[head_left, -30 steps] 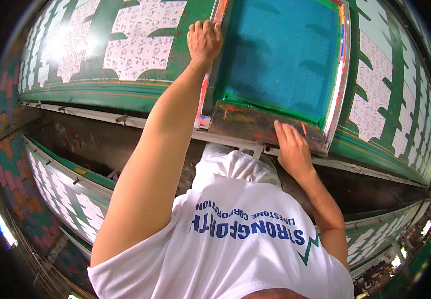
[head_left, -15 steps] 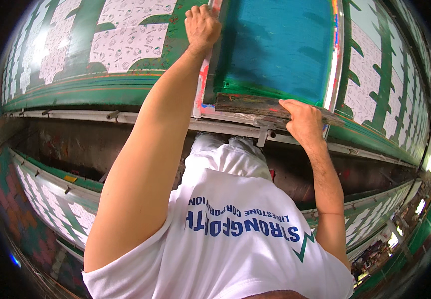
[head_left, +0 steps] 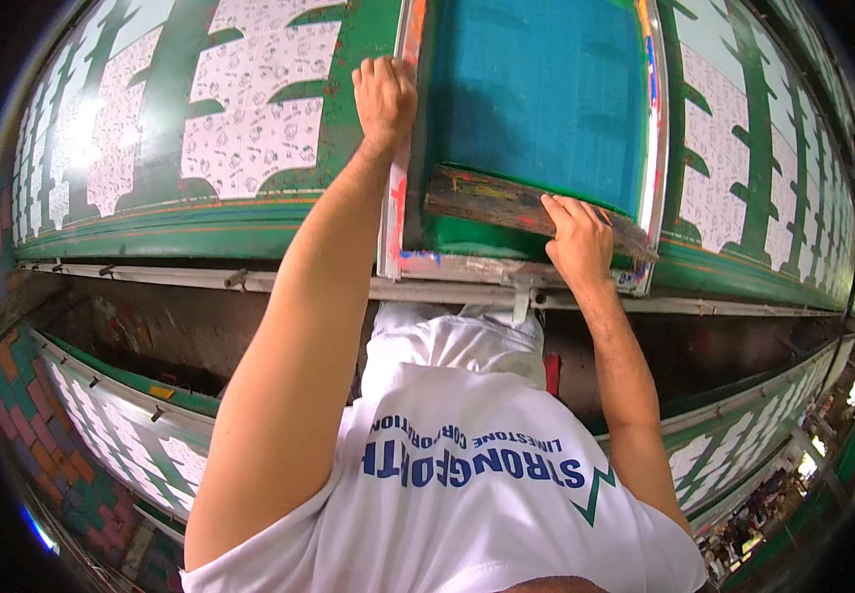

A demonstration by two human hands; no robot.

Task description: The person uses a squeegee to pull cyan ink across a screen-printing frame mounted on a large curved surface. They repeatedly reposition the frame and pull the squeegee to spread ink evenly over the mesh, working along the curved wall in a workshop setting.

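Observation:
A screen-printing frame (head_left: 394, 222) with paint-spotted light rails lies across the green table in front of me. Its mesh (head_left: 546, 89) is blue, and wet green ink (head_left: 477, 237) covers the near end. My left hand (head_left: 385, 104) is closed at the frame's left rail, its fingers curled and their tips hidden. My right hand (head_left: 582, 237) grips the long, dark wooden handle of a squeegee (head_left: 487, 201), fingers over its top. The squeegee lies crosswise on the mesh near the close end, slightly slanted, its right end lower. Its blade is hidden beneath the wood.
Pale pieces with small printed drawings (head_left: 249, 119) lie on the green table (head_left: 151, 242) at left; similar pieces (head_left: 714, 128) lie at right. A metal rail (head_left: 319, 287) with stubs runs along the near edge. Behind me another table (head_left: 111, 415) holds more pieces.
The squeegee has moved away from the near rail along the mesh with my right hand, exposing green ink behind it. My left hand stays at the left rail. The whole view has shifted slightly.

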